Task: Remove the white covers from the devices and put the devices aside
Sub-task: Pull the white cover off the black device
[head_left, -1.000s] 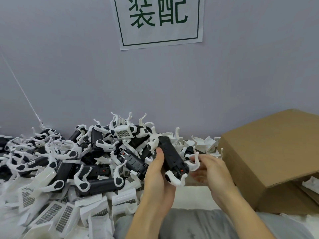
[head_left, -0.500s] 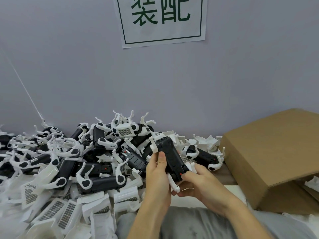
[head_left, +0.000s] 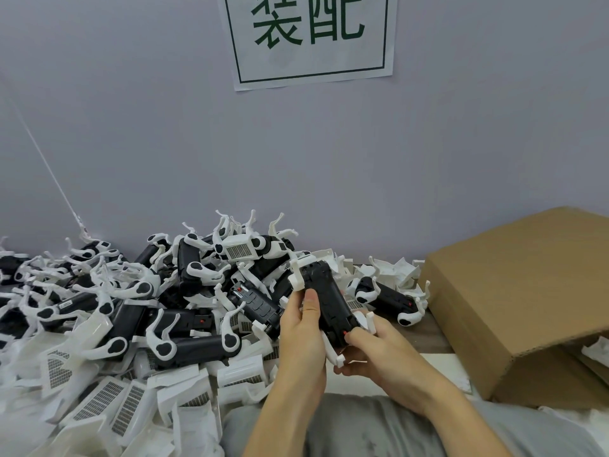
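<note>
I hold one black device (head_left: pixel 326 298) with white leg parts upright in front of me, above the table edge. My left hand (head_left: pixel 301 334) grips its left side, thumb lying along the black body. My right hand (head_left: pixel 375 347) holds its lower end, thumb pressed near a small red button. A white cover piece (head_left: pixel 298 275) shows at the device's top left. A large heap of the same black and white devices (head_left: pixel 184 291) fills the table to the left. Loose white covers (head_left: pixel 108 400) with mesh grilles lie in front of that heap.
A brown cardboard box (head_left: pixel 527 291) lies on its side at the right, its opening toward me. One more device (head_left: pixel 385 298) rests by the box among white scraps. A grey wall with a paper sign (head_left: pixel 309 37) stands behind. My grey-clothed lap (head_left: pixel 362 430) is below.
My right hand has shifted from the device's right leg down to its lower end, thumb now by the red button. The device has turned more upright and sits slightly lower between both hands.
</note>
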Demonstrator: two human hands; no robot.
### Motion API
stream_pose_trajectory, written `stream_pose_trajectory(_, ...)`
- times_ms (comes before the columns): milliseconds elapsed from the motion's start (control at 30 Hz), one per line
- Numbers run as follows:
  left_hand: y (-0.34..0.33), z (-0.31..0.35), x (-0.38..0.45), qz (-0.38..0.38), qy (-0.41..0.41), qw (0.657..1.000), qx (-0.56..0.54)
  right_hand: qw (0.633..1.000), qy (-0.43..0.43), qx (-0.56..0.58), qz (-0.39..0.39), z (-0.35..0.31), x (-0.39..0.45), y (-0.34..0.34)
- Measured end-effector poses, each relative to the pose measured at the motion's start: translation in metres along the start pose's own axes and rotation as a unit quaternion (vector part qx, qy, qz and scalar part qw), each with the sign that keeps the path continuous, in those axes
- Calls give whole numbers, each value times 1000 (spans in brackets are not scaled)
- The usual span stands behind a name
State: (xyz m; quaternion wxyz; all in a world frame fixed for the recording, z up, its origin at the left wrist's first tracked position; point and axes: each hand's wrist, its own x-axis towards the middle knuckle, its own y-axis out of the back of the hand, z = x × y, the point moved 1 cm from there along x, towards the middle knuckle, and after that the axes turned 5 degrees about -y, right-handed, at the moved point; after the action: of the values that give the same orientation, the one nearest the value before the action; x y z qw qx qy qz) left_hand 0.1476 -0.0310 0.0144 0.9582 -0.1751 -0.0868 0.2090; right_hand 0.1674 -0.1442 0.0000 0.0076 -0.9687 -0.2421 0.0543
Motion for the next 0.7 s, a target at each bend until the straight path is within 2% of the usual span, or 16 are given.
stream_pose_trajectory(700,-1,-1,1,11,12,999,-36,999,5,46,-5,4,4,0)
